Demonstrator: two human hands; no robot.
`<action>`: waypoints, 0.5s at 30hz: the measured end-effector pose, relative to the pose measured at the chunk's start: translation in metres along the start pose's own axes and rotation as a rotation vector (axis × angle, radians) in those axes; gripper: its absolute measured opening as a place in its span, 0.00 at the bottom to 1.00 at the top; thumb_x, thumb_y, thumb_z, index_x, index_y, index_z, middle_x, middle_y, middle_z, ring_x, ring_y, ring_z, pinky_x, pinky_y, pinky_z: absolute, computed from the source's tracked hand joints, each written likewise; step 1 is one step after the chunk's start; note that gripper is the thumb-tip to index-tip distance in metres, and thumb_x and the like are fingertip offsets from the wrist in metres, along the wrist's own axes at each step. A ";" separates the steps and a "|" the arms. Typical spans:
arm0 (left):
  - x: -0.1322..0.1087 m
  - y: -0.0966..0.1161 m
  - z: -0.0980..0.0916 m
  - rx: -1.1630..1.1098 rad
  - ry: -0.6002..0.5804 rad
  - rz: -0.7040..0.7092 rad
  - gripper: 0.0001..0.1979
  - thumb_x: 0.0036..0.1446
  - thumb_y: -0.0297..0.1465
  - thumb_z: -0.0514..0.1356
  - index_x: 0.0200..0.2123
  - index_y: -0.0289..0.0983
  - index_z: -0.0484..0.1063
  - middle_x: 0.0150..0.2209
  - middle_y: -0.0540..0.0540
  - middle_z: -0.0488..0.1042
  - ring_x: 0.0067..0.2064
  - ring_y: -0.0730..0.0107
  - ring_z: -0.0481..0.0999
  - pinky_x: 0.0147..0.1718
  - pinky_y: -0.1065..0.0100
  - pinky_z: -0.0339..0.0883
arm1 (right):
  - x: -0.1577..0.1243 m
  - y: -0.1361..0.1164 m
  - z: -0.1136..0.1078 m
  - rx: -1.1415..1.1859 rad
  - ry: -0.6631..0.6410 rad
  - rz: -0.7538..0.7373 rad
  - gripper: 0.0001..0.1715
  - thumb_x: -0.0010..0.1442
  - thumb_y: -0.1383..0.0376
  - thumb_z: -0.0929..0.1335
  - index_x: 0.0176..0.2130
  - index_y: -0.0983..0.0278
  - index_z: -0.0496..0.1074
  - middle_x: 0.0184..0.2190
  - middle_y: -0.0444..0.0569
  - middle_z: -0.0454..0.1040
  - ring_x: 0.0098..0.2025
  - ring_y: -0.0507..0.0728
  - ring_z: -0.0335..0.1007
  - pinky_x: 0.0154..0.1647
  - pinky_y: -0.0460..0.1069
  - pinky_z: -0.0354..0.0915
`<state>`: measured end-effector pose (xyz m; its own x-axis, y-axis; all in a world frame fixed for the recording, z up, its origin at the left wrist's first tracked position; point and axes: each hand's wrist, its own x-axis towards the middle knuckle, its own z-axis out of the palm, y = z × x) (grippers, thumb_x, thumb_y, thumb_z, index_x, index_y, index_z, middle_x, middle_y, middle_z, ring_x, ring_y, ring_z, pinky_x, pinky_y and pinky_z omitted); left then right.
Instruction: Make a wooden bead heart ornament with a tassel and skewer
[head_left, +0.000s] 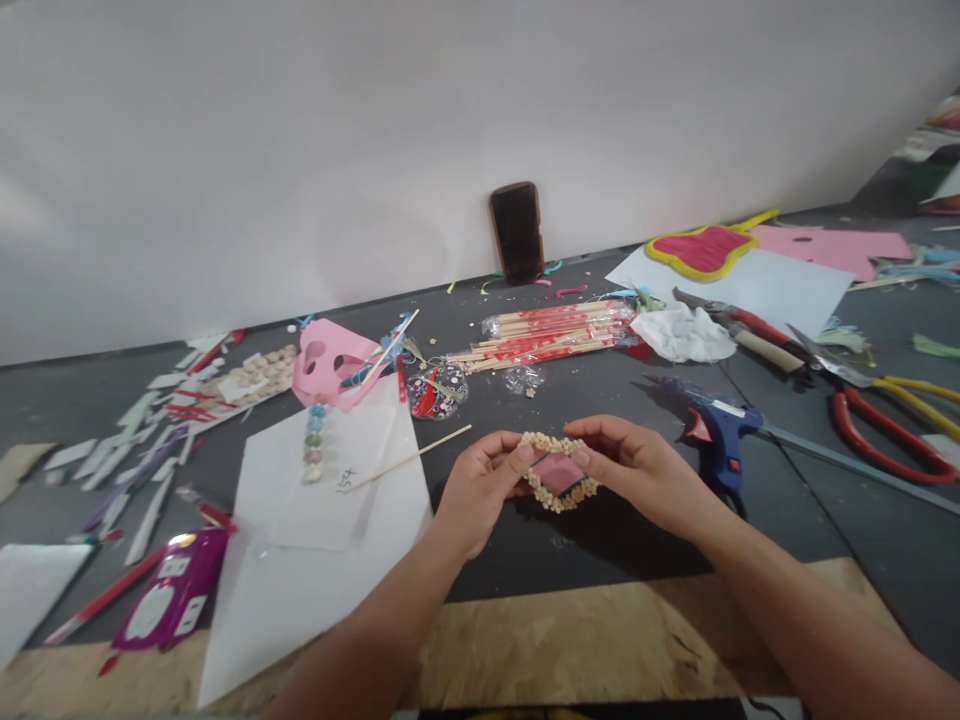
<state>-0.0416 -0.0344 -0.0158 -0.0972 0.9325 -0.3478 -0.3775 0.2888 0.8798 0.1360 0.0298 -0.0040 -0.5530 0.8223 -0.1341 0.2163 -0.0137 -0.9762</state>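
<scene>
Between my two hands is a small pink craft piece (561,474) edged with cream, flower-like beads. My left hand (484,485) grips its left side, thumb on the front face and fingers behind. The right side is pinched by my right hand (637,470), its thumb also on the front. The piece is held above the dark table, tilted toward me. A blue hot glue gun (721,445) lies just right of my right hand. A thin wooden stick (409,458) rests left of my left hand, partly over white paper (255,560).
Wrapped wooden sticks (555,335) lie behind my hands, near a crumpled white tissue (684,332). Pliers (750,335) and red-handled scissors (892,450) are at right. A phone (517,232) leans on the wall. Pink cut-out foam (330,362) and a purple packet (176,590) are at left.
</scene>
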 end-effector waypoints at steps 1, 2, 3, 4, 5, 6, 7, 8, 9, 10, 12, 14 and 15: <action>-0.001 0.000 0.001 0.013 -0.013 0.002 0.15 0.47 0.39 0.67 0.35 0.34 0.74 0.30 0.47 0.78 0.29 0.73 0.75 0.32 0.71 0.72 | 0.000 0.000 0.001 -0.016 -0.011 0.006 0.20 0.54 0.52 0.69 0.43 0.61 0.71 0.38 0.48 0.77 0.37 0.56 0.74 0.38 0.49 0.69; -0.002 -0.001 0.001 0.027 -0.025 0.007 0.15 0.48 0.39 0.67 0.35 0.34 0.74 0.30 0.47 0.78 0.30 0.73 0.75 0.32 0.71 0.71 | -0.001 0.000 0.002 -0.031 -0.016 0.013 0.19 0.54 0.52 0.69 0.42 0.61 0.72 0.37 0.47 0.77 0.36 0.56 0.74 0.36 0.49 0.69; -0.003 -0.001 0.002 0.040 -0.036 0.015 0.14 0.49 0.38 0.66 0.35 0.34 0.74 0.30 0.47 0.78 0.30 0.73 0.76 0.32 0.71 0.71 | -0.001 -0.001 0.002 -0.040 -0.017 0.022 0.18 0.55 0.52 0.69 0.41 0.61 0.72 0.35 0.47 0.78 0.35 0.55 0.74 0.35 0.48 0.69; -0.004 -0.002 0.002 0.053 -0.042 0.025 0.13 0.49 0.37 0.66 0.35 0.34 0.74 0.30 0.47 0.78 0.30 0.73 0.76 0.33 0.72 0.70 | -0.001 -0.002 0.003 -0.043 -0.021 0.030 0.17 0.55 0.52 0.68 0.40 0.61 0.72 0.33 0.47 0.78 0.33 0.55 0.74 0.34 0.48 0.69; -0.005 -0.002 0.002 0.065 -0.045 0.039 0.13 0.49 0.36 0.66 0.36 0.35 0.74 0.31 0.47 0.78 0.30 0.73 0.76 0.33 0.72 0.70 | -0.002 -0.003 0.004 -0.045 -0.025 0.032 0.17 0.55 0.52 0.68 0.39 0.60 0.73 0.32 0.46 0.78 0.33 0.55 0.74 0.33 0.48 0.68; -0.005 -0.002 0.002 0.076 -0.046 0.055 0.13 0.49 0.35 0.67 0.36 0.35 0.74 0.31 0.47 0.78 0.31 0.72 0.76 0.33 0.72 0.69 | -0.003 -0.003 0.005 -0.050 -0.029 0.029 0.16 0.56 0.52 0.68 0.39 0.60 0.73 0.31 0.46 0.78 0.32 0.55 0.74 0.33 0.48 0.68; -0.005 -0.002 0.002 0.086 -0.050 0.067 0.13 0.48 0.35 0.67 0.36 0.35 0.74 0.32 0.47 0.79 0.32 0.71 0.77 0.34 0.72 0.69 | -0.003 -0.004 0.006 -0.060 -0.033 0.024 0.15 0.56 0.53 0.68 0.38 0.60 0.73 0.30 0.46 0.78 0.32 0.55 0.74 0.32 0.48 0.68; -0.006 -0.002 0.002 0.092 -0.061 0.075 0.13 0.48 0.35 0.67 0.37 0.35 0.73 0.31 0.46 0.79 0.33 0.69 0.77 0.35 0.70 0.69 | -0.004 -0.005 0.006 -0.080 -0.036 0.018 0.15 0.56 0.53 0.67 0.37 0.60 0.74 0.30 0.45 0.78 0.32 0.55 0.74 0.31 0.47 0.67; -0.006 -0.002 0.002 0.094 -0.075 0.080 0.13 0.49 0.35 0.67 0.37 0.35 0.73 0.30 0.46 0.79 0.32 0.67 0.78 0.35 0.69 0.70 | -0.005 -0.005 0.007 -0.108 -0.036 0.010 0.14 0.56 0.53 0.67 0.37 0.59 0.74 0.30 0.45 0.78 0.32 0.55 0.73 0.31 0.47 0.67; -0.006 -0.001 0.003 0.094 -0.092 0.082 0.13 0.49 0.36 0.66 0.37 0.35 0.73 0.28 0.46 0.79 0.32 0.66 0.78 0.36 0.67 0.70 | -0.005 -0.005 0.008 -0.138 -0.037 0.003 0.14 0.56 0.53 0.67 0.36 0.59 0.74 0.30 0.45 0.78 0.31 0.55 0.73 0.30 0.47 0.66; -0.006 0.000 0.003 0.101 -0.118 0.084 0.13 0.51 0.37 0.65 0.36 0.35 0.73 0.25 0.45 0.78 0.30 0.64 0.78 0.36 0.64 0.70 | -0.006 -0.004 0.009 -0.172 -0.052 0.000 0.13 0.57 0.53 0.67 0.37 0.59 0.74 0.31 0.45 0.78 0.32 0.55 0.72 0.31 0.47 0.66; -0.007 0.000 0.003 0.132 -0.112 0.094 0.12 0.51 0.38 0.64 0.35 0.36 0.73 0.25 0.45 0.78 0.30 0.63 0.78 0.35 0.64 0.71 | -0.007 -0.003 0.010 -0.171 -0.067 0.005 0.14 0.57 0.54 0.67 0.37 0.59 0.74 0.31 0.45 0.78 0.32 0.55 0.72 0.31 0.47 0.66; -0.007 0.000 0.003 0.149 -0.104 0.099 0.11 0.52 0.38 0.64 0.34 0.36 0.73 0.25 0.45 0.78 0.30 0.63 0.78 0.34 0.65 0.70 | -0.007 -0.002 0.010 -0.162 -0.070 0.010 0.13 0.57 0.54 0.67 0.37 0.59 0.74 0.31 0.45 0.78 0.32 0.55 0.73 0.31 0.47 0.66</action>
<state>-0.0380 -0.0399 -0.0127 -0.0280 0.9731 -0.2287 -0.2294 0.2164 0.9490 0.1310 0.0185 -0.0026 -0.6036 0.7809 -0.1609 0.3463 0.0749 -0.9351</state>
